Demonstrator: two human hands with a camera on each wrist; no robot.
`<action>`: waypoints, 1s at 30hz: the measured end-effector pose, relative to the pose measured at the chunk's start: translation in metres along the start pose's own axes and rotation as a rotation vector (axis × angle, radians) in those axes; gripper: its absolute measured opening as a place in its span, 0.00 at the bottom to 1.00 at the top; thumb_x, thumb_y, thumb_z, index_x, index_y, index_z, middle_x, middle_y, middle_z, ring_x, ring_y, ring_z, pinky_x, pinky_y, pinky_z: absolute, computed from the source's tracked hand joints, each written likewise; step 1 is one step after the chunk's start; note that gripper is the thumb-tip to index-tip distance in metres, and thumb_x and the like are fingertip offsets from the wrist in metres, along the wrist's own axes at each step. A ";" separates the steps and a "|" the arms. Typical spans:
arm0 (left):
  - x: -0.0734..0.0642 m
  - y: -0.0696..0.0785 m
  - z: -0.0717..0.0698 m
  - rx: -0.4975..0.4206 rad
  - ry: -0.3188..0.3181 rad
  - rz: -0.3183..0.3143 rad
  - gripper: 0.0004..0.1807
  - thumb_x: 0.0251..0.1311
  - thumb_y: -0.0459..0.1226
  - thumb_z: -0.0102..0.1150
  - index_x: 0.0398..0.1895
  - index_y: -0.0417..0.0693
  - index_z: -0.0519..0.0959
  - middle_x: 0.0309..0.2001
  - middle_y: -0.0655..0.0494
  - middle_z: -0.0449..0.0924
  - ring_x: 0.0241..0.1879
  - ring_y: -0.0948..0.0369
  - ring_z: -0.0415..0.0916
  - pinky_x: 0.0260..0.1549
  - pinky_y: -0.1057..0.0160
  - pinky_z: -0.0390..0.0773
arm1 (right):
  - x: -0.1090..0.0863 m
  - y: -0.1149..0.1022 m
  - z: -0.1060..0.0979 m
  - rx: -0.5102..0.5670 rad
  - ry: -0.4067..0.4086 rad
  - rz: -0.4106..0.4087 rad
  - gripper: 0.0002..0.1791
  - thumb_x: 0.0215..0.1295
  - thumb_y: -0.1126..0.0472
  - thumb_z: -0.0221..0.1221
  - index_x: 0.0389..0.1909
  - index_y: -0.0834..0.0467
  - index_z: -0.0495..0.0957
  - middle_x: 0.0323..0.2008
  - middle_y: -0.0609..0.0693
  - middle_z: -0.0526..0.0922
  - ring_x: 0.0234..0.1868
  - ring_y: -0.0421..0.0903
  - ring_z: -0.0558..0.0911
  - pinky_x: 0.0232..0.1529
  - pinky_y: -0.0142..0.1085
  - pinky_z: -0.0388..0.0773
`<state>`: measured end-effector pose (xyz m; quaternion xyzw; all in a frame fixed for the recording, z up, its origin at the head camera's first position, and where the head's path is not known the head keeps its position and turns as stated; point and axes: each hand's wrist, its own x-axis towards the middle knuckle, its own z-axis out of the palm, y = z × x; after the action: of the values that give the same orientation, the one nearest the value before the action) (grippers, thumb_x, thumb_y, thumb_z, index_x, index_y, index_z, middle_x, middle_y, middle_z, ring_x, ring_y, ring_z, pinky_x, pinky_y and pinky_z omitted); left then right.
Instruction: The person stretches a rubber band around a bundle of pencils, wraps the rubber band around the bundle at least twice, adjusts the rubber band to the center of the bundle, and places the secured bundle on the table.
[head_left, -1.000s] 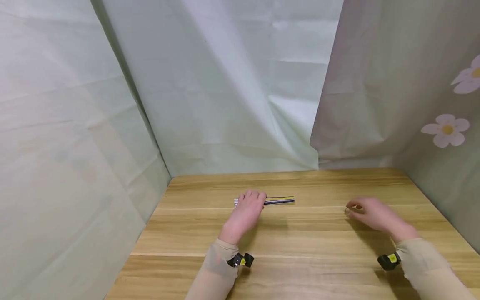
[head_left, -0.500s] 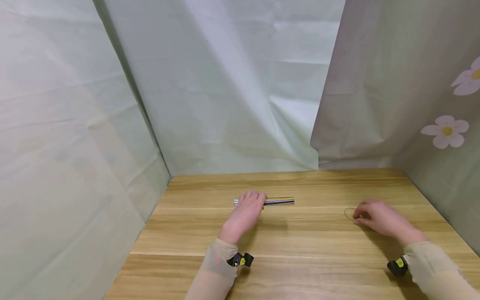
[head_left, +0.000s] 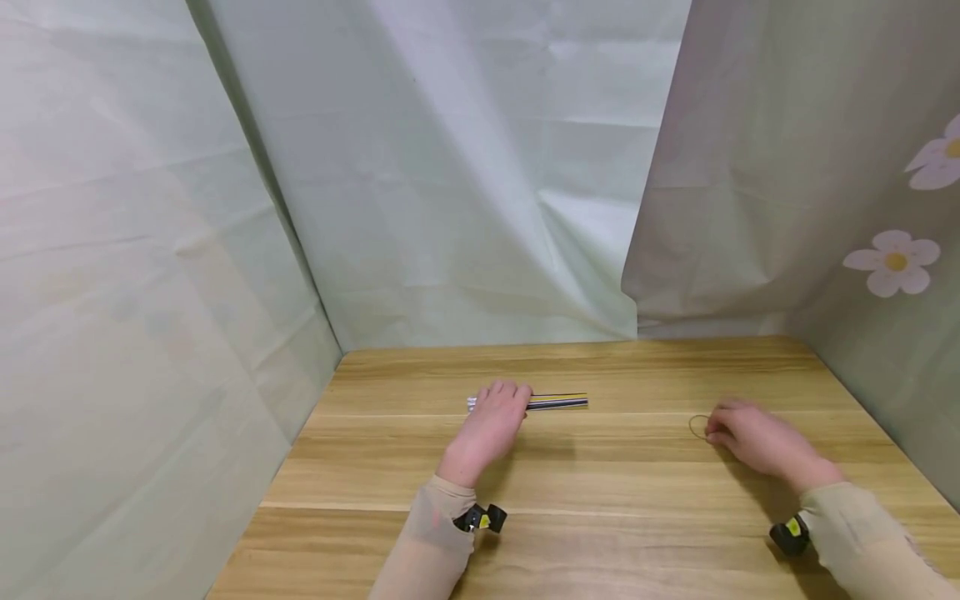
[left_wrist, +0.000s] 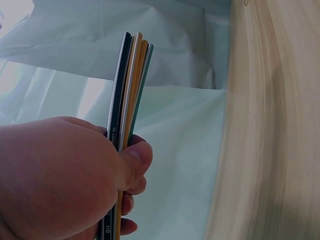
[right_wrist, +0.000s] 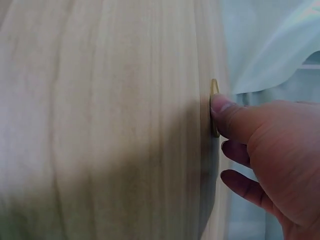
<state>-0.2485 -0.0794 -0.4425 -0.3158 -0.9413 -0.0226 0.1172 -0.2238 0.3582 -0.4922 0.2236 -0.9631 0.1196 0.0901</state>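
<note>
My left hand (head_left: 491, 429) grips a bundle of several pencils (left_wrist: 131, 90) over the left half of the table, thumb pressed across them in the left wrist view. Black, yellow and green barrels show, and one black pencil carries "HB" lettering. In the head view the pencils' ends stick out on both sides of the hand. Farther right, my right hand (head_left: 761, 437) pinches the near-right edge of a thin tan rubber band (right_wrist: 214, 86) at the tabletop. The thumb covers the band's middle in the right wrist view, and the other fingers are curled loosely behind it.
The wooden table (head_left: 600, 492) ends at pale cloth hangings (head_left: 480, 208) at the back and on both sides. White flower prints (head_left: 892, 262) mark the right cloth. A small black camera is strapped to each wrist.
My right hand has shifted right and slightly nearer, uncovering the rubber band's loop, and its fingertips have come together at the band's edge. The left hand and pencils have stayed in place.
</note>
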 end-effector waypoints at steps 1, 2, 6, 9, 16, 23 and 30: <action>0.000 0.000 0.000 0.002 0.002 0.001 0.10 0.76 0.32 0.60 0.55 0.45 0.74 0.48 0.51 0.79 0.47 0.54 0.71 0.49 0.54 0.72 | 0.000 0.000 0.000 -0.005 -0.001 -0.001 0.10 0.65 0.64 0.73 0.32 0.48 0.82 0.35 0.39 0.79 0.37 0.43 0.81 0.40 0.48 0.82; 0.000 0.000 0.000 0.005 0.004 0.001 0.10 0.76 0.32 0.60 0.55 0.45 0.74 0.48 0.50 0.79 0.47 0.54 0.71 0.49 0.54 0.72 | 0.000 0.000 0.001 -0.011 -0.001 -0.003 0.10 0.66 0.64 0.73 0.32 0.48 0.82 0.35 0.39 0.78 0.37 0.43 0.81 0.40 0.48 0.82; 0.000 0.000 0.000 0.008 0.005 0.000 0.10 0.76 0.32 0.59 0.55 0.45 0.74 0.48 0.50 0.79 0.48 0.54 0.71 0.49 0.53 0.73 | 0.000 -0.001 0.002 -0.018 0.010 -0.001 0.10 0.66 0.64 0.73 0.32 0.49 0.81 0.35 0.39 0.77 0.37 0.42 0.80 0.40 0.47 0.82; 0.001 0.000 0.000 0.002 0.004 -0.003 0.09 0.77 0.32 0.59 0.55 0.45 0.74 0.48 0.50 0.79 0.48 0.53 0.71 0.50 0.53 0.73 | 0.002 0.000 0.003 0.023 0.017 0.058 0.07 0.70 0.64 0.69 0.34 0.53 0.81 0.34 0.42 0.79 0.36 0.44 0.81 0.39 0.49 0.81; 0.002 0.000 -0.001 -0.013 -0.015 -0.007 0.07 0.78 0.32 0.58 0.53 0.46 0.74 0.46 0.52 0.78 0.47 0.54 0.70 0.48 0.54 0.72 | 0.021 -0.019 0.005 0.191 0.133 0.271 0.10 0.80 0.63 0.58 0.45 0.68 0.81 0.37 0.58 0.83 0.40 0.58 0.83 0.43 0.59 0.78; 0.004 -0.001 0.004 -0.010 -0.031 0.005 0.08 0.76 0.30 0.58 0.53 0.46 0.73 0.45 0.53 0.77 0.45 0.55 0.69 0.47 0.56 0.71 | 0.063 -0.081 0.009 0.442 0.181 0.301 0.13 0.83 0.59 0.58 0.48 0.67 0.81 0.40 0.57 0.85 0.43 0.55 0.82 0.48 0.55 0.77; 0.002 -0.002 0.002 -0.024 -0.037 -0.032 0.12 0.76 0.30 0.59 0.58 0.45 0.75 0.52 0.49 0.80 0.53 0.52 0.75 0.55 0.51 0.74 | 0.101 -0.144 0.006 0.690 0.189 0.324 0.18 0.84 0.54 0.57 0.55 0.66 0.80 0.50 0.59 0.85 0.54 0.58 0.81 0.57 0.55 0.78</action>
<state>-0.2519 -0.0799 -0.4440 -0.3022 -0.9480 -0.0300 0.0954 -0.2485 0.1897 -0.4473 0.0738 -0.8766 0.4690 0.0778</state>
